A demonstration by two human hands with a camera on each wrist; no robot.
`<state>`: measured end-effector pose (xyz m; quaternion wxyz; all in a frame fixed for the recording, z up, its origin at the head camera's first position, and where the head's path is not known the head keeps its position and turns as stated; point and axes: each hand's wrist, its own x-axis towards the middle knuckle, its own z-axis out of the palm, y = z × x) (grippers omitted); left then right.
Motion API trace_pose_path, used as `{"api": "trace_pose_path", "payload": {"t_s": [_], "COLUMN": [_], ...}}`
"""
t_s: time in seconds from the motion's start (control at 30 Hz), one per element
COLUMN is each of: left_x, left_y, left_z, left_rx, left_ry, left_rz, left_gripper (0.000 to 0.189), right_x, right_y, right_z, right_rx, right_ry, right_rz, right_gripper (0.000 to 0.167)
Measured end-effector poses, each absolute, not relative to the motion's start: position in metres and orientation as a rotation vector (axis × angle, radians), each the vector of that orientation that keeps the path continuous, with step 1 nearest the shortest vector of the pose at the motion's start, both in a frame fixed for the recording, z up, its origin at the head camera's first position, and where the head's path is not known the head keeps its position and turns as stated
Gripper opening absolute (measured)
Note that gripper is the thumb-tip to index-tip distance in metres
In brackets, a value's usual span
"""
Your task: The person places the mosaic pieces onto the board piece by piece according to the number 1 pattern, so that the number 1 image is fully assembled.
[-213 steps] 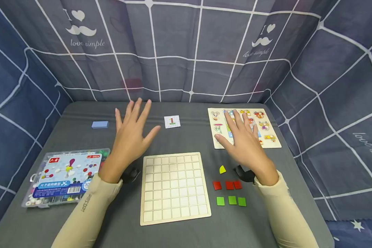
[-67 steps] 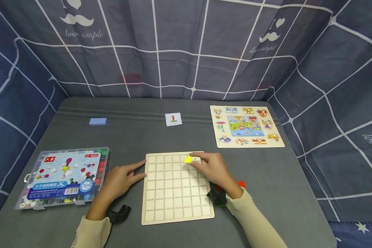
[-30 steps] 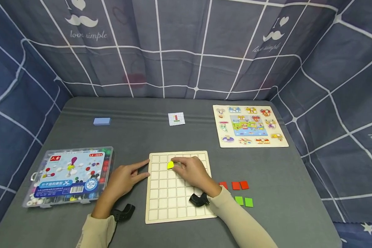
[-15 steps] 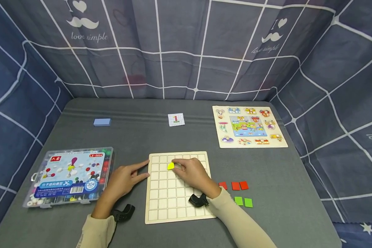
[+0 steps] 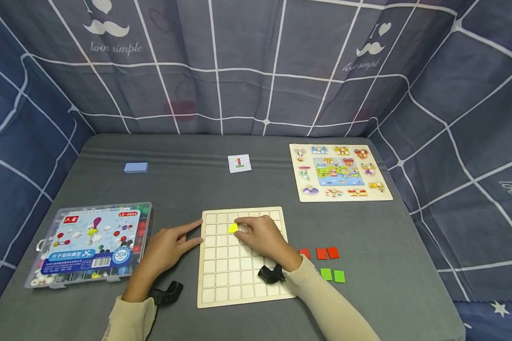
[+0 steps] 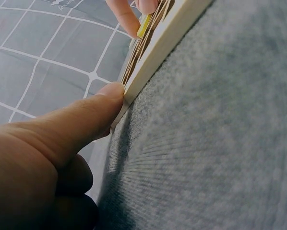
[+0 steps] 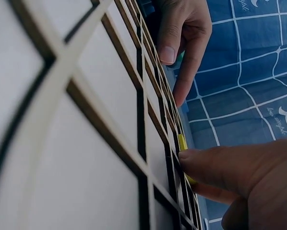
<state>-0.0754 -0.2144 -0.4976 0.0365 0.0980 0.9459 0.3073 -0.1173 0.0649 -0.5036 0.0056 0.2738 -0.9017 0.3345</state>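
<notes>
A pale wooden grid board (image 5: 221, 280) lies in front of me. My right hand (image 5: 264, 239) reaches over it and pinches a small yellow quarter-round tile (image 5: 232, 228) between thumb and forefinger, at a cell in the upper left part of the grid. In the right wrist view the yellow tile (image 7: 182, 142) stands at the thumb tip, partly hidden by it. My left hand (image 5: 165, 248) touches the board's left edge with extended forefinger and thumb (image 6: 102, 103); its other fingers are folded under. Red tiles (image 5: 322, 254) and green tiles (image 5: 326, 274) lie right of the board, partly behind the right forearm.
A clear case of molecule-model parts (image 5: 93, 246) stands at the left. Farther back are a blue block (image 5: 136, 167), a small pattern card (image 5: 240, 163) and a wooden picture puzzle (image 5: 340, 173). Patterned curtains (image 5: 239, 71) enclose the table.
Both hands came down from above the table. The right hand took the yellow tile and carried it left over the board; the left hand went to the board's edge. Lately the hands barely moved.
</notes>
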Motion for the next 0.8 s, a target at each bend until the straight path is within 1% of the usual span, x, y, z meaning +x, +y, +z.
{"api": "trace_pose_path", "payload": {"t_s": [0.6,0.8], "left_x": [-0.0748,-0.0745], "left_y": [-0.2137,-0.2147], "left_z": [-0.4973,-0.4975], "left_rx": [0.303,0.298], "left_ry": [2.904,2.902], "left_rz": [0.972,0.972], "left_gripper": [0.053,0.054], "right_x": [-0.1160,-0.1168], "right_y": [0.0652,0.0642], "right_z": [-0.5034,-0.5050], "right_rx": [0.834,0.816], "right_ry": [-2.807,-2.788], "right_rz": [0.985,1.048], "right_gripper": [0.022,0.025]}}
